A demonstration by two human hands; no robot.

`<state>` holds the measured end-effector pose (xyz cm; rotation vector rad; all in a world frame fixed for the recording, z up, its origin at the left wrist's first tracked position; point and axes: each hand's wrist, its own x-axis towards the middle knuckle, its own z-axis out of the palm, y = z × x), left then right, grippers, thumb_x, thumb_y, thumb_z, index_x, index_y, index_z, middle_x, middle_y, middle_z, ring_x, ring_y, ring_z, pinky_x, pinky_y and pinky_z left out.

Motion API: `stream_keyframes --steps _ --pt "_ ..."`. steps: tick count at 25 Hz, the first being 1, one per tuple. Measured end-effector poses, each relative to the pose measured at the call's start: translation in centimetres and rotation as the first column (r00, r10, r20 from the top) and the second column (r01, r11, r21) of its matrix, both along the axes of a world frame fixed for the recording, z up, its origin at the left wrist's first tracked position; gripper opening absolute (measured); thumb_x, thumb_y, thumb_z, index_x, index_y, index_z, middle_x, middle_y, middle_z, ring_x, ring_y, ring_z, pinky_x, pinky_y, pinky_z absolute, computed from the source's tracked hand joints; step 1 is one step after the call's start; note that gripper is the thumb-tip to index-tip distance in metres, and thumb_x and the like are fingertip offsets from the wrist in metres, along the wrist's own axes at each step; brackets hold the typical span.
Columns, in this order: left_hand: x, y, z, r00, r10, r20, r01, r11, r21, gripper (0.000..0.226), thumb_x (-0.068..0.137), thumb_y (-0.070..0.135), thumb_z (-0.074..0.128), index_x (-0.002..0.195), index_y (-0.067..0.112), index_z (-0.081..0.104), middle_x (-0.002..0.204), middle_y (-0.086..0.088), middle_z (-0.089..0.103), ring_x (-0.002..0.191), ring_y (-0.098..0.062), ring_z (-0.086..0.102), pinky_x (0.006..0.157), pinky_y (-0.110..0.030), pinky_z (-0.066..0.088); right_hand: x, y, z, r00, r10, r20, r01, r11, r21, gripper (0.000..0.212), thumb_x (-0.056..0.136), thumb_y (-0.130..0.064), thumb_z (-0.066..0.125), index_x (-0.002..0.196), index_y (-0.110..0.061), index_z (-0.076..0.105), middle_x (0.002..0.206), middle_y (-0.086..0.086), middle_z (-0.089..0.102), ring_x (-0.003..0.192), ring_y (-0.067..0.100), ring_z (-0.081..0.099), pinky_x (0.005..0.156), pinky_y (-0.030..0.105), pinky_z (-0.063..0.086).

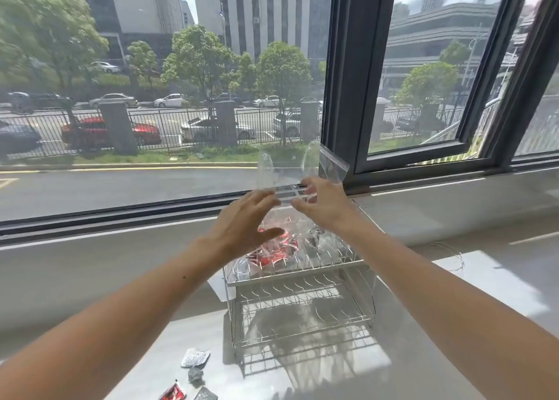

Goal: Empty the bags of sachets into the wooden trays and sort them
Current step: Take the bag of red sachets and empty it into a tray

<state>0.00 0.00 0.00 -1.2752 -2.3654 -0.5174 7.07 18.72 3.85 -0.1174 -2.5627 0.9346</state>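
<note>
A clear plastic zip bag (281,236) holding red and silver sachets (272,250) stands on the top shelf of a two-tier wire rack (302,306). The bag's mouth rises in front of the window. My left hand (245,221) and my right hand (325,201) both reach to the zip strip at the bag's mouth, fingers at its two sides. The right hand's fingers curl over the strip and pinch it. The left hand's fingers lie straight against it. No wooden tray is in view.
Several loose sachets, silver (195,357) and red (172,393), lie on the grey counter (106,266) in front of the rack at lower left. A window sill and dark window frame (341,97) stand right behind the rack. The right-hand pane is swung open.
</note>
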Motion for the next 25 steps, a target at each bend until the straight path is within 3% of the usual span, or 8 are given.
stream_keyframes --steps 5,9,13,18,22,25 --pt "-0.4 1.5 0.3 0.984 0.009 -0.177 -0.030 0.993 -0.115 0.030 0.085 0.045 0.069 0.100 0.019 0.063 0.129 -0.004 0.063 0.121 -0.024 0.057 0.096 -0.041 0.052 -1.8 1.5 -0.5 1.000 0.027 -0.006 -0.027 0.998 0.059 0.039 0.090 -0.026 0.064 0.128 -0.014 0.060 0.104 0.006 0.069 0.088 0.017 0.059 0.080 0.028 0.046" --pt "-0.4 2.0 0.2 0.986 0.018 -0.164 -0.046 0.984 -0.171 0.029 0.087 0.045 0.066 0.101 0.020 0.062 0.099 0.004 0.070 0.092 -0.016 0.066 0.086 -0.037 0.054 -3.1 3.1 -0.9 0.999 0.041 -0.026 -0.043 0.996 -0.083 0.020 0.093 -0.018 0.058 0.108 -0.011 0.069 0.091 0.010 0.071 0.075 0.023 0.071 0.074 0.040 0.060" --pt "-0.2 2.5 0.4 0.976 0.076 -0.203 -0.105 0.986 -0.134 0.015 0.089 0.037 0.067 0.090 0.022 0.066 0.086 0.009 0.072 0.080 -0.015 0.067 0.082 -0.036 0.051 -3.4 4.1 -0.7 0.998 0.057 -0.028 -0.061 0.978 -0.200 0.010 0.096 -0.010 0.055 0.095 -0.008 0.065 0.086 0.012 0.071 0.059 0.015 0.071 0.064 0.033 0.062" --pt "0.1 2.3 1.9 0.954 0.183 -0.236 -0.196 0.980 -0.036 0.012 0.090 0.030 0.067 0.086 0.019 0.066 0.082 0.007 0.073 0.073 -0.019 0.067 0.078 -0.035 0.046 -4.4 4.1 0.7 0.991 0.098 -0.089 -0.125 0.915 -0.383 0.011 0.095 -0.005 0.055 0.096 -0.002 0.065 0.080 0.013 0.071 0.062 0.022 0.074 0.067 0.044 0.063" --pt "0.7 1.6 5.1 0.944 0.259 -0.204 -0.250 0.966 0.070 0.012 0.089 0.029 0.068 0.087 0.017 0.069 0.079 0.005 0.073 0.068 -0.019 0.065 0.076 -0.034 0.047 -3.9 3.2 3.5 0.982 0.103 -0.161 -0.173 0.836 -0.521 0.010 0.097 -0.006 0.056 0.100 -0.001 0.064 0.088 0.016 0.071 0.069 0.023 0.075 0.071 0.039 0.063" --pt "1.4 0.3 7.6 0.924 0.302 -0.233 -0.273 0.950 0.151 0.016 0.087 0.030 0.071 0.083 0.015 0.070 0.073 0.003 0.072 0.063 -0.017 0.064 0.064 -0.027 0.043 -3.2 2.1 5.8 0.960 0.129 -0.248 -0.246 0.811 -0.531 0.009 0.097 -0.007 0.056 0.099 -0.004 0.064 0.091 0.014 0.071 0.074 0.021 0.075 0.075 0.037 0.063"
